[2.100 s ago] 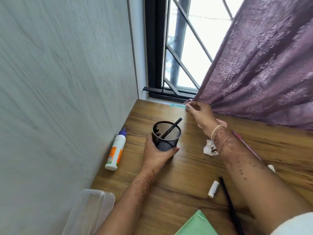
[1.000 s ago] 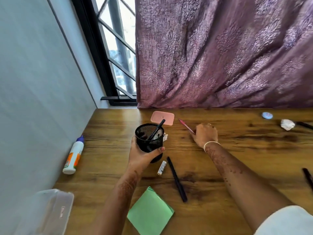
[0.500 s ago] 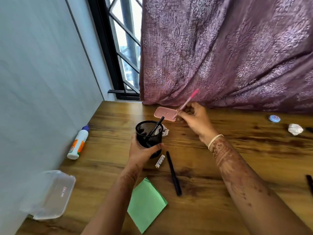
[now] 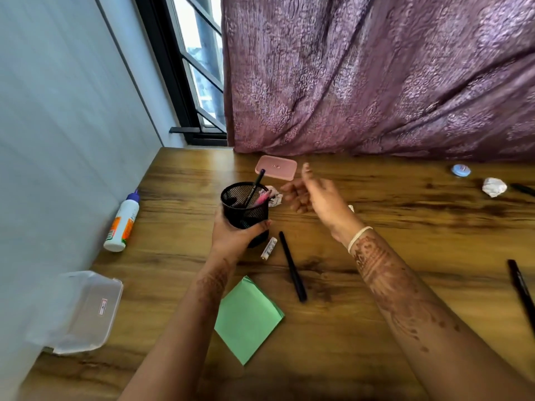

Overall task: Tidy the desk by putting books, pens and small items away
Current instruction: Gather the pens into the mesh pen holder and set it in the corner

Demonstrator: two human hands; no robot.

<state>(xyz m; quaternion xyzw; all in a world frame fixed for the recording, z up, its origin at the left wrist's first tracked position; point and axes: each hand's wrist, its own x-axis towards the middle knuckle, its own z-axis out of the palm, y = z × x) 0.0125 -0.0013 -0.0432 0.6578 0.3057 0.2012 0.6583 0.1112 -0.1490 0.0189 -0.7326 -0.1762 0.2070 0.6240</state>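
My left hand (image 4: 231, 238) grips a black mesh pen cup (image 4: 244, 205) just above the wooden desk (image 4: 405, 227). Inside the cup stand a black pen (image 4: 256, 183) and a pink pen (image 4: 262, 198). My right hand (image 4: 315, 195) hovers open just right of the cup, fingers spread, holding nothing. A black pen (image 4: 292, 266) lies on the desk below the cup, with a small white stick (image 4: 269, 248) beside it. A green paper pad (image 4: 247, 318) lies near the front.
A glue bottle (image 4: 123, 222) lies by the left wall and a clear plastic box (image 4: 82, 312) sits at the front left. A pink flat case (image 4: 276, 167), crumpled paper (image 4: 493, 186), a blue round item (image 4: 460, 170) and another black pen (image 4: 521, 290) are on the desk. A purple curtain (image 4: 376, 76) hangs behind.
My right hand lifted the pink pen from the desk, dropped it into the cup and let go. It now hangs open beside the cup. The left hand kept holding the cup.
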